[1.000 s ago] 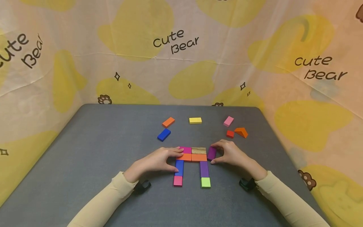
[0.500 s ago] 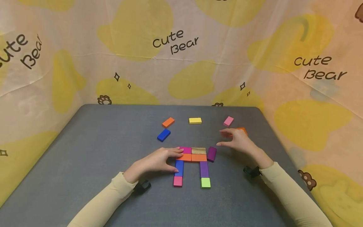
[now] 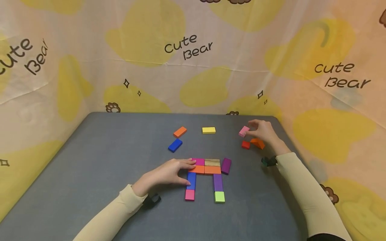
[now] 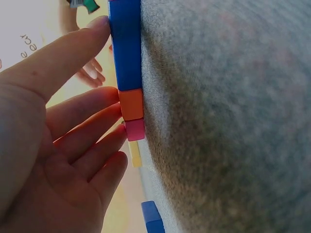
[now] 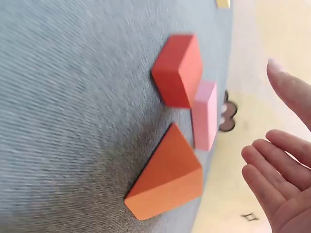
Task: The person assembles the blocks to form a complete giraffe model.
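- Two hands share the grey counter (image 3: 120,157).
- Frame centre: the left hand (image 3: 167,173) has its grip apart, touching the orange rectangular block (image 3: 199,170) and long blue rectangular block (image 3: 192,179), probably steadying their edges.
- Upper right: the right hand (image 3: 265,131), grip apart, is at the flat-lying pink rectangular block (image 3: 243,130), presumably spread for its width.

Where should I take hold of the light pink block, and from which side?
Pinch the light pink block across its long sides, near mid-length, bringing the right grip in from above. It lies flat, and its narrow width looks easiest to span; the red block and orange wedge on its near side would probably crowd a low approach from there.
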Demonstrator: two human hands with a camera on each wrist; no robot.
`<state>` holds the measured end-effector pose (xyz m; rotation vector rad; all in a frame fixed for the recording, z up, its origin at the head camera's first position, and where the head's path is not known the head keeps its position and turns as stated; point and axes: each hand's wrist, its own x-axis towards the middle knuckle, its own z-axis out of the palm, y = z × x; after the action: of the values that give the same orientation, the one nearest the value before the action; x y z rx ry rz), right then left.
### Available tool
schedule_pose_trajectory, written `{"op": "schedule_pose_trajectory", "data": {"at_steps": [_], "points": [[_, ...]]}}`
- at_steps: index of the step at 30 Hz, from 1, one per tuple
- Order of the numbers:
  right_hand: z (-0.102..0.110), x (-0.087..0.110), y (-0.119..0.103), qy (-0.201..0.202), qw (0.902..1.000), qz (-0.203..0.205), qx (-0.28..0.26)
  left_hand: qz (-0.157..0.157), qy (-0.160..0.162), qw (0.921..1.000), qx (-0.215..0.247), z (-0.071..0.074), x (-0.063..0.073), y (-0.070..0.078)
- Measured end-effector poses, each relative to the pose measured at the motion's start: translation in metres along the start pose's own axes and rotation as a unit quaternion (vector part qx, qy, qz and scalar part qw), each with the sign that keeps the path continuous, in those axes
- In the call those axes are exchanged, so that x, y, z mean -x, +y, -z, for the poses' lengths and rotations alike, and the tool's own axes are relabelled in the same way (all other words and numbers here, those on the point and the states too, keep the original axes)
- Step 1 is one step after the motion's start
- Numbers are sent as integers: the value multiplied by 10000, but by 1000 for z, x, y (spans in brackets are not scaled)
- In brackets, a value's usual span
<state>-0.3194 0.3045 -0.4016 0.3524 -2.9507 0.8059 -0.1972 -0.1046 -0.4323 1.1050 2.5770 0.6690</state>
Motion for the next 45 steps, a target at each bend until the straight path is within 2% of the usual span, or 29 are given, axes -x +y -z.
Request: {"op": "schedule_pose_trajectory", "data": {"at_steps": [6, 14, 23, 32, 45], "points": [[-3, -15, 8, -269, 9987, -418, -144, 22, -36, 10000, 39, 1, 0, -1], [-15, -20, 18, -500, 9954, -785, -241, -30, -39, 10000, 4, 0, 0, -4], [-23, -17, 23, -497, 9959, -729, -191, 16, -79, 10000, 48, 0, 0, -2], [-27, -11, 24, -455, 9948, -827, -383, 3, -54, 10000, 69, 0, 0, -2], [-25, -11, 26, -376, 9948, -823, -463, -61, -6, 10000, 23, 0, 1, -2]]}}
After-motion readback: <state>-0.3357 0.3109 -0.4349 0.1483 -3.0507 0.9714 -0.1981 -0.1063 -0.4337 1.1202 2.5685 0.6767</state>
